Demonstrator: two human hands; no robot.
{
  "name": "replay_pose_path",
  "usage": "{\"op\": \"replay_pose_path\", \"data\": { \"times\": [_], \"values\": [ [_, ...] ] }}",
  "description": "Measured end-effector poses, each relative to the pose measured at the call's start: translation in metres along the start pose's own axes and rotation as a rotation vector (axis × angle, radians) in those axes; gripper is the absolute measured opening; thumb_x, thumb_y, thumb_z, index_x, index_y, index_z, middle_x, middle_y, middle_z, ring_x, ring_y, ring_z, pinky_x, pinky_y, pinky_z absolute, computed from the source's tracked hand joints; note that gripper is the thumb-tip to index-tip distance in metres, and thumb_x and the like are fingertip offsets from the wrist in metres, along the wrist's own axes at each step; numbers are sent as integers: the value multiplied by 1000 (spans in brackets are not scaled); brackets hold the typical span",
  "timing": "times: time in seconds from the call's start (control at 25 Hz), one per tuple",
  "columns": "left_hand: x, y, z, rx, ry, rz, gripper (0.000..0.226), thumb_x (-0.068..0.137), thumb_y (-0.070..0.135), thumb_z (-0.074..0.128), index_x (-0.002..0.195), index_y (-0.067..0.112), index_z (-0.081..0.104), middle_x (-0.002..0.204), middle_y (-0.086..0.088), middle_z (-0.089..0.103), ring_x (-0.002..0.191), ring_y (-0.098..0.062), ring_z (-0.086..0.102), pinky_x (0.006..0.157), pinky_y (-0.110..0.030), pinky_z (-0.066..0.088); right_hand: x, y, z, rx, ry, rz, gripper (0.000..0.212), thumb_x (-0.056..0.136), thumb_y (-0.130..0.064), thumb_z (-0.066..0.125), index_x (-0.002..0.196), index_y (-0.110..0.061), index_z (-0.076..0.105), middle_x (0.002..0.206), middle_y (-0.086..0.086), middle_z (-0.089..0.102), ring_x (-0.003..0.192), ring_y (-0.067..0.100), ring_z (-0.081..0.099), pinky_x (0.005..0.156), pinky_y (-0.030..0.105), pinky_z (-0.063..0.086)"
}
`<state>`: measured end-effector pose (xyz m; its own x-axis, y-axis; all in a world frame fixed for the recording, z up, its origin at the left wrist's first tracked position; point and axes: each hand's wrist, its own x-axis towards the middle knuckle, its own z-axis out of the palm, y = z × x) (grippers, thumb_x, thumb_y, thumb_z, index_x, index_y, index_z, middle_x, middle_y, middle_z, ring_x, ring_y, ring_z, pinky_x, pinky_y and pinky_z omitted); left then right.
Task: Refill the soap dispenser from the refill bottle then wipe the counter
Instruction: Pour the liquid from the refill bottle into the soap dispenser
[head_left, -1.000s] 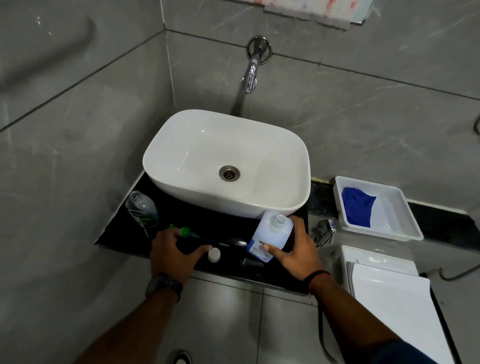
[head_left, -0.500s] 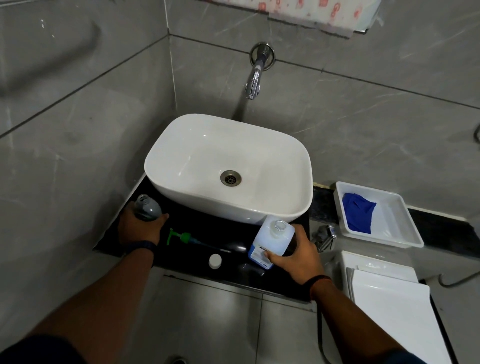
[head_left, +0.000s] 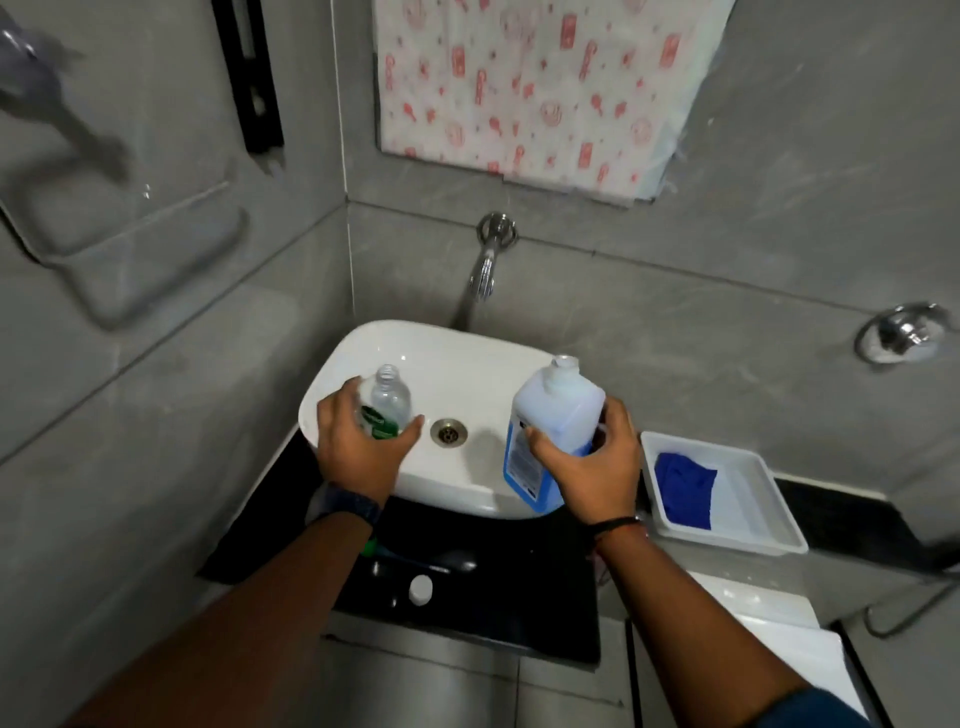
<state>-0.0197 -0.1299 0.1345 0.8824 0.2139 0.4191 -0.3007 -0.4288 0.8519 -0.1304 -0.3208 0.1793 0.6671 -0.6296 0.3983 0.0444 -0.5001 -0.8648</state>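
Both uncapped bottles have been lifted off the counter (head_left: 519, 613) over the basin (head_left: 467, 384), soap dispenser (head_left: 387, 402) gripped by the left hand (head_left: 358, 447), refill bottle (head_left: 553, 426) by the right hand (head_left: 592, 467), so pouring seems imminent.

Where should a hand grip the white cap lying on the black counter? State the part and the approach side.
Pinch the white cap across its round side wall, coming straight down from above. It is small and low on the black counter, so only its rim offers opposing faces. Nothing touches it; the pump lies just behind it, so place the fingers left and right.
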Motion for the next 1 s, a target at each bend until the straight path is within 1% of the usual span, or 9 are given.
{"op": "replay_pose_path", "data": {
  "times": [0.08,0.16,0.2,0.32,0.44,0.52,0.68,0.84,1.0],
  "values": [
    [4,41,3,-52,-50,25,77,50,29,89,117,15,56,114,-12,53,101,-24,54,83,-20,38,25,-39,-13,-42,-8,-41,58,50,-38,81,100,-28,55,97,-3,65,87,18,62,74,38,53],
    [9,79,1,-86,-89,46,77,50,33,89,118,19,55,116,-8,50,99,-21,54,80,-14,34,46,-75,-29,-135,-18,-114,58,50,-40,80,101,-29,54,93,-7,66,84,17,62,70,34,53],
    [11,97,0,-94,-95,56,77,49,35,88,117,20,55,116,-7,50,99,-21,55,79,-15,35,55,-92,-37,-188,-25,-155,60,50,-43,79,102,-29,54,93,-6,67,83,19,62,69,33,51],
    [18,137,-5,-90,-106,72,79,48,39,87,117,19,53,117,-7,53,100,-26,57,79,-25,41,73,-130,-58,-364,-59,-287,64,47,-51,71,105,-29,52,94,1,68,83,26,62,64,31,47],
    [22,167,-12,-87,-114,95,81,49,43,85,119,18,52,117,-6,56,102,-27,57,79,-30,45,83,-161,-78,-552,-98,-460,66,51,-51,73,108,-26,51,92,4,69,80,30,62,58,29,40],
    [23,184,-16,-99,-116,102,82,49,44,85,119,18,51,118,-6,56,103,-26,57,79,-32,46,87,-178,-90,-650,-116,-521,67,52,-48,74,111,-25,50,92,6,69,78,31,63,57,28,40],
    [21,213,-21,-115,-125,139,81,49,46,85,118,20,52,115,-4,56,100,-25,58,76,-31,47,92,-204,-107,-798,-147,-598,65,52,-47,72,108,-23,48,90,5,67,75,32,61,56,31,44],
    [17,235,-25,-96,-146,165,85,51,49,83,124,23,49,118,-2,56,102,-24,57,78,-34,52,98,-228,-121,-940,-177,-617,60,56,-44,70,106,-21,46,90,5,67,72,31,59,55,33,47],
    [15,249,-28,-93,-156,170,84,51,50,83,123,22,50,123,-2,55,103,-24,57,79,-36,53,101,-242,-134,-1024,-190,-652,53,58,-41,70,102,-22,46,90,5,66,69,30,55,54,30,42]
  ]
}}
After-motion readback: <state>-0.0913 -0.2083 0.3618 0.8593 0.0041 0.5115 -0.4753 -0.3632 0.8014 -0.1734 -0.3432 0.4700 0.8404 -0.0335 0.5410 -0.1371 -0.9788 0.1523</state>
